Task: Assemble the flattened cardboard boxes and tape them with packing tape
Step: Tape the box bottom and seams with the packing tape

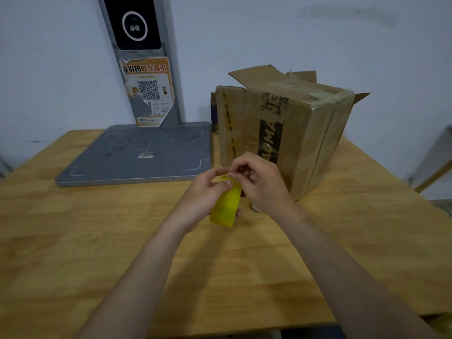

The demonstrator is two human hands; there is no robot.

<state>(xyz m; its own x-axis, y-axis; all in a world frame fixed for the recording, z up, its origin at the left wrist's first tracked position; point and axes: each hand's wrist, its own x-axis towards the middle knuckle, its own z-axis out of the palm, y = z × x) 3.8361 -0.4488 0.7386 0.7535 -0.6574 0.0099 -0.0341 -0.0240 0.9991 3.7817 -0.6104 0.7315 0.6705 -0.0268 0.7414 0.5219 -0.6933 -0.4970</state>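
**2 hands, 1 roll: hunting the tape end**

Your left hand (208, 192) wraps its fingers round the yellow packing tape roll (226, 206), thumb pressed on the outer face, which steadies the roll edge-on toward you. Your right hand (261, 182) curls over the roll's top, fingertips pinching at its surface. I judge you are picking for the loose end, though the end itself is too blurred to see. The roll is held over the table at centre.

The cardboard box (288, 128) stands near your hands at 1 o'clock. It is squared up, with old tape across its top and flaps open on the far side, close enough to take a strip.

The wooden table (73, 241) also carries a grey platform (137, 152) at 11 o'clock. Its post (171, 81) rises against the pale wall (293, 33) and bears a torn QR sticker (148, 91).
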